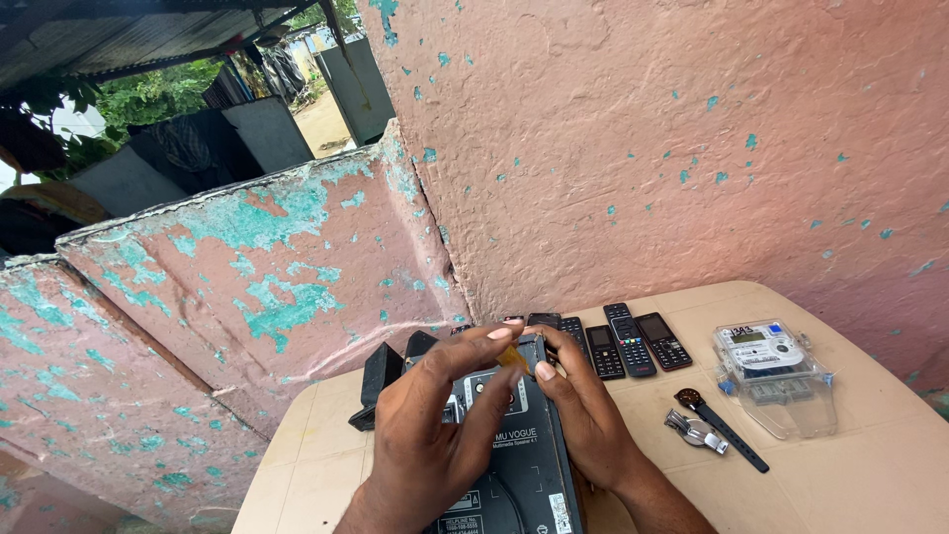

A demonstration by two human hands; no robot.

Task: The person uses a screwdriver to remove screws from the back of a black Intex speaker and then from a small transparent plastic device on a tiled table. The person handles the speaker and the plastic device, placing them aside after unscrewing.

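A black box-shaped speaker unit (514, 465) with knobs on its top panel lies on the beige table (870, 465) in front of me. My left hand (435, 425) rests on its left side, fingers stretched toward the far end. My right hand (583, 405) lies along its right side. Between the fingertips of both hands sits a small yellowish piece (511, 357), pinched at the unit's far end. What the piece is cannot be made out.
Several black keypad phones (628, 341) lie in a row by the pink wall (672, 148). A clear-cased electricity meter (771, 371) and a wristwatch (714, 427) lie right of my hands. A small black box (381, 381) stands at the left. A peeling low wall (247, 287) borders the table's left.
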